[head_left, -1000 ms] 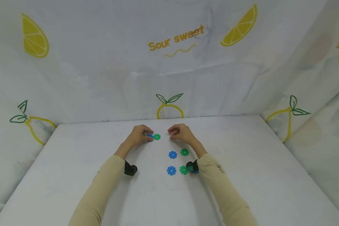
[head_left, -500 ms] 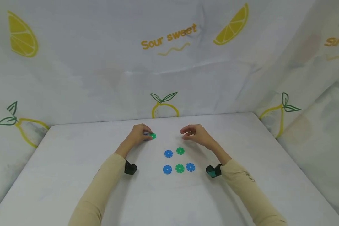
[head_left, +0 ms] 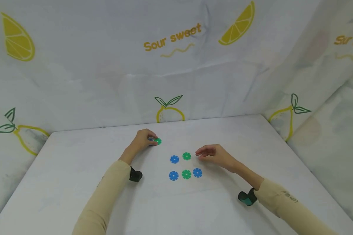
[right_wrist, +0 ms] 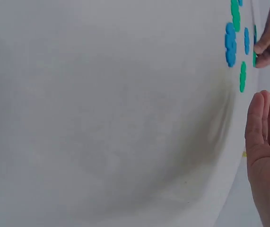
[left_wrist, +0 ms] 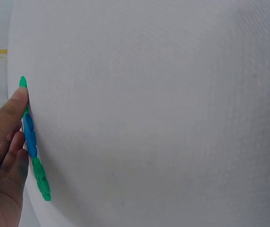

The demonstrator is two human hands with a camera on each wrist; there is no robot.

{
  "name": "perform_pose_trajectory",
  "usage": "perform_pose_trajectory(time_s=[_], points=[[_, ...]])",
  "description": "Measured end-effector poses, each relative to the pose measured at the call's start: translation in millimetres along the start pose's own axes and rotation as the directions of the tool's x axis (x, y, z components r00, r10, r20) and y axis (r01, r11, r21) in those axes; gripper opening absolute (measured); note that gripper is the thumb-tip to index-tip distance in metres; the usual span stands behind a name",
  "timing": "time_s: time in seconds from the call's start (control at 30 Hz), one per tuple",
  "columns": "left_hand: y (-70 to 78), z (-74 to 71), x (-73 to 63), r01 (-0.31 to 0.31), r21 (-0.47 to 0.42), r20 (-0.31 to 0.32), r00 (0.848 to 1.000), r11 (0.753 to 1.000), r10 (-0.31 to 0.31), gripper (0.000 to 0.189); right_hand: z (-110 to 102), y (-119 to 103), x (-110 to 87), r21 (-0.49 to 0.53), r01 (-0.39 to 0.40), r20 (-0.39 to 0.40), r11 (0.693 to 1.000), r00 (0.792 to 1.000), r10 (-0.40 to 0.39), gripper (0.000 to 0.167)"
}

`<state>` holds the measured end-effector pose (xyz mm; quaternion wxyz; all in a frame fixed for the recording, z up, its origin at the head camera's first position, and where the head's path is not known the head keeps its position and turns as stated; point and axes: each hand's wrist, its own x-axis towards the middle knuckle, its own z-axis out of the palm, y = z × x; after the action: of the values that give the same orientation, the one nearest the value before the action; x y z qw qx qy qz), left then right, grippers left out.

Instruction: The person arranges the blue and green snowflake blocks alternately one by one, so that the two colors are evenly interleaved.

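At the back of the table, my left hand (head_left: 141, 139) pinches a green snowflake disc (head_left: 159, 141) between thumb and fingers. In the left wrist view this green disc (left_wrist: 23, 81) stands in a row with a blue snowflake disc (left_wrist: 30, 135) and another green snowflake disc (left_wrist: 41, 179); the fingers lie behind the row. My right hand (head_left: 219, 155) hovers over the table with loosely bent fingers, holding nothing. Its fingertips are nearest a loose green disc (head_left: 186, 156). The right wrist view shows the right hand's palm (right_wrist: 265, 163) and relaxed fingers.
Beside that loose green disc lies a blue disc (head_left: 174, 159). A front row has a blue disc (head_left: 173, 175), a green disc (head_left: 186, 174) and another blue disc (head_left: 197, 172). A lemon-print cloth (head_left: 111, 98) hangs behind the white table (head_left: 76, 182).
My left fingers have shifted from the blue disc onto the green end disc. My right hand has withdrawn from beside it, moving right and toward the front.
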<state>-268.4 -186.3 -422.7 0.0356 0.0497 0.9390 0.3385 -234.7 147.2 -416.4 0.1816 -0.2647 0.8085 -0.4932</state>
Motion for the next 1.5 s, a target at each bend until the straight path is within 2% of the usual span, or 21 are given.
perform_pose_trajectory(time_s=[0.17, 0.43, 0.63, 0.83, 0.97, 1.1, 1.3, 1.5], points=[[-0.6, 0.7, -0.6, 0.009, -0.002, -0.002, 1.0, 1.0, -0.009, 0.022, 8.8, 5.4, -16.2, 0.082, 0.047, 0.042, 0.996, 0.998, -0.051, 0.031], [-0.8, 6.4, -1.2, -0.014, -0.017, 0.001, 1.0, 1.0, 0.014, 0.022, 16.2, 15.4, -27.1, 0.149, 0.052, 0.074, 0.987, 0.995, -0.064, 0.036], [2.7, 8.4, -2.9, 0.008, -0.031, 0.007, 1.0, 0.999, -0.007, 0.021, 22.7, 21.6, -24.9, 0.155, 0.062, 0.095, 0.986, 0.993, -0.077, 0.039], [1.7, 8.4, -2.4, 0.022, -0.029, 0.001, 1.0, 0.999, -0.022, 0.021, 28.9, 20.6, -22.1, 0.138, 0.116, 0.113, 0.984, 0.985, -0.132, 0.04], [0.0, 7.4, -1.8, 0.015, -0.032, -0.001, 1.0, 0.999, -0.015, 0.021, 30.2, 18.0, -22.6, 0.138, 0.111, 0.121, 0.984, 0.984, -0.128, 0.037], [-0.9, 6.1, -0.2, 0.012, -0.031, -0.003, 1.0, 0.999, -0.012, 0.02, 29.6, 15.3, -23.5, 0.144, 0.099, 0.135, 0.985, 0.984, -0.118, 0.034], [-2.3, 5.1, 2.3, 0.014, -0.024, 0.0, 1.0, 1.0, -0.014, 0.021, 25.5, 13.8, -29.1, 0.162, 0.121, 0.191, 0.979, 0.97, -0.151, 0.032], [-3.3, 1.9, 1.6, 0.007, -0.035, -0.002, 1.0, 0.999, -0.007, 0.021, 18.1, 18.2, -36.7, 0.14, 0.115, 0.193, 0.983, 0.971, -0.141, 0.033]])
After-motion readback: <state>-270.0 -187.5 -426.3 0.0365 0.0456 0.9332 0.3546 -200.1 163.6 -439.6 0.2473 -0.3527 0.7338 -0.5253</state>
